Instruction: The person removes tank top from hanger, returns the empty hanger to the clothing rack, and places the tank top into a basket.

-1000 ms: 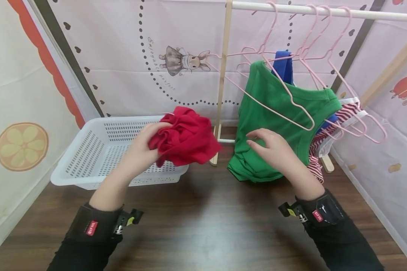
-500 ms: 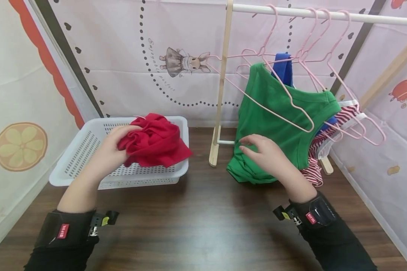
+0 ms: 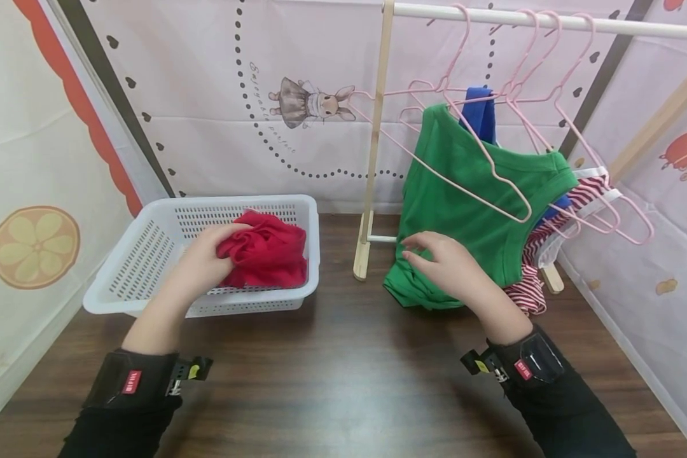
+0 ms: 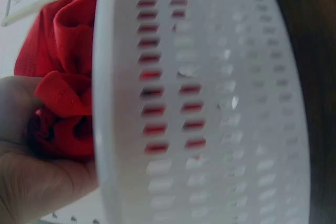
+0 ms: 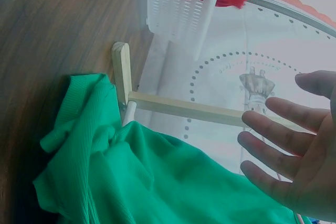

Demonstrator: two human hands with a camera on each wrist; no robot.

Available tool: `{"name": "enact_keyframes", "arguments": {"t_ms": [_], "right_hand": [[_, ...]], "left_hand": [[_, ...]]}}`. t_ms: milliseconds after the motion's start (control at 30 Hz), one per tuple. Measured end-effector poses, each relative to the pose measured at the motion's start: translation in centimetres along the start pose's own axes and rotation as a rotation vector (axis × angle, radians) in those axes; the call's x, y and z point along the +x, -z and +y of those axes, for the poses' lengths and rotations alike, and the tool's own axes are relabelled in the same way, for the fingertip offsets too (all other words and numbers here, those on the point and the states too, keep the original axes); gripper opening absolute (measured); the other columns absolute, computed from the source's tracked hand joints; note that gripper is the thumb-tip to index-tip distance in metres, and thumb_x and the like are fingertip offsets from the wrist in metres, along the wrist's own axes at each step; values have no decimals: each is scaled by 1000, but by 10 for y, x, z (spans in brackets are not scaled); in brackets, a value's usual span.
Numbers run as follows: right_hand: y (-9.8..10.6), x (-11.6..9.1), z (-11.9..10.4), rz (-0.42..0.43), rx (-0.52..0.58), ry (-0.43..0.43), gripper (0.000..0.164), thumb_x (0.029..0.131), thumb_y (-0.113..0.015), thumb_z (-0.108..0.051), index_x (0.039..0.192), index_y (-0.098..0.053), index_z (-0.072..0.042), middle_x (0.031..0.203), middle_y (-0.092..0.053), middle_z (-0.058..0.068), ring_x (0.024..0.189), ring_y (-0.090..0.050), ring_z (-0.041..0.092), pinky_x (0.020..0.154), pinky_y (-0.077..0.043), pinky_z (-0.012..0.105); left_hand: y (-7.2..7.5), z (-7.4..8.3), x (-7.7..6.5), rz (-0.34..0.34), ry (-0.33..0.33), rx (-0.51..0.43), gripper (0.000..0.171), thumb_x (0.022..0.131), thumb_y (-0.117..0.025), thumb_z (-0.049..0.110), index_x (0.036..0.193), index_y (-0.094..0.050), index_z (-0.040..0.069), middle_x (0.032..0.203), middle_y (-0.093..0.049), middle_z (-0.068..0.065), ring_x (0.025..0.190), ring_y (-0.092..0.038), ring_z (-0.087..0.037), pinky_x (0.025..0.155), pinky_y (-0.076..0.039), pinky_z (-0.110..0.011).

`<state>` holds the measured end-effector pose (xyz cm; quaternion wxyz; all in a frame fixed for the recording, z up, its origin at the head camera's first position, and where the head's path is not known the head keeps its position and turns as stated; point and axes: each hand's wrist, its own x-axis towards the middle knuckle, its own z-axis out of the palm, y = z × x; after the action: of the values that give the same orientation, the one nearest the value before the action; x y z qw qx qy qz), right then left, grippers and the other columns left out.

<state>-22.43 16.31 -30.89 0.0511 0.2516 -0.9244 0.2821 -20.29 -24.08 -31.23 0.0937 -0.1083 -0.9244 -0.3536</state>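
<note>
A crumpled red garment [image 3: 269, 251] is down inside the white plastic basket [image 3: 120, 305], toward its right end. My left hand [image 3: 206, 257] grips the garment's left side; in the left wrist view the basket wall hides part of the red cloth [image 4: 63, 87]. My right hand [image 3: 443, 264] hovers in front of a green sleeveless top [image 3: 464, 210] that hangs from a pink hanger [image 3: 515, 191]. Its fingers are spread loosely and hold nothing, as the right wrist view shows the hand [image 5: 294, 145] apart from the green cloth [image 5: 152, 177].
A clothes rack with a white rail [image 3: 504, 18] and wooden post [image 3: 378, 121] stands at the right. Behind the green top hang a blue garment [image 3: 479, 117] and a red-and-white striped garment [image 3: 529, 280]. The dark wooden tabletop [image 3: 343, 381] lies in front.
My left hand has carried the red garment leftward over the basket and lowered it inside. My right hand has shifted slightly left and down, still holding nothing.
</note>
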Motion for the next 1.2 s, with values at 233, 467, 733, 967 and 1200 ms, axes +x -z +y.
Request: {"name": "enact_keyframes", "arguments": {"t_ms": [233,467,733,967,1200], "right_hand": [[-3,1,0,-7,-8,-3,31,99,-57,-28,120,-66,-7,117,-65,8,109,-59,28,94,-45,46],[-6,2,1,-17,-16,-14,31,99,-57,-29,121,-65,-7,117,-65,8,110,-59,26,95,-44,46],[-9,2,1,-32,-25,-23,33,99,-57,-30,121,-66,-7,117,-65,7,110,-58,25,96,-44,46],[-10,3,0,-40,-27,-12,33,99,-57,-29,121,-66,-6,117,-65,8,110,-59,26,96,-44,46],[-12,4,-1,-69,-58,-12,34,99,-56,-30,122,-65,-6,117,-65,9,112,-58,27,97,-44,47]], "left_hand": [[-24,2,7,-26,130,89,53,88,-64,7,138,-48,3,128,-54,-25,115,-50,-42,95,-41,-60],[-39,7,11,-31,228,89,65,89,-67,25,142,-39,0,133,-46,-28,121,-43,-43,94,-43,-59],[-54,13,14,-125,161,107,80,86,-70,18,154,-27,21,130,-41,-28,116,-46,-43,85,-48,-60],[-65,18,18,-250,98,315,64,87,-72,21,146,-46,18,134,-42,-29,121,-46,-46,89,-46,-60],[-67,17,19,-369,67,385,53,93,-60,41,137,-57,10,126,-57,-18,118,-52,-36,92,-45,-58]]}}
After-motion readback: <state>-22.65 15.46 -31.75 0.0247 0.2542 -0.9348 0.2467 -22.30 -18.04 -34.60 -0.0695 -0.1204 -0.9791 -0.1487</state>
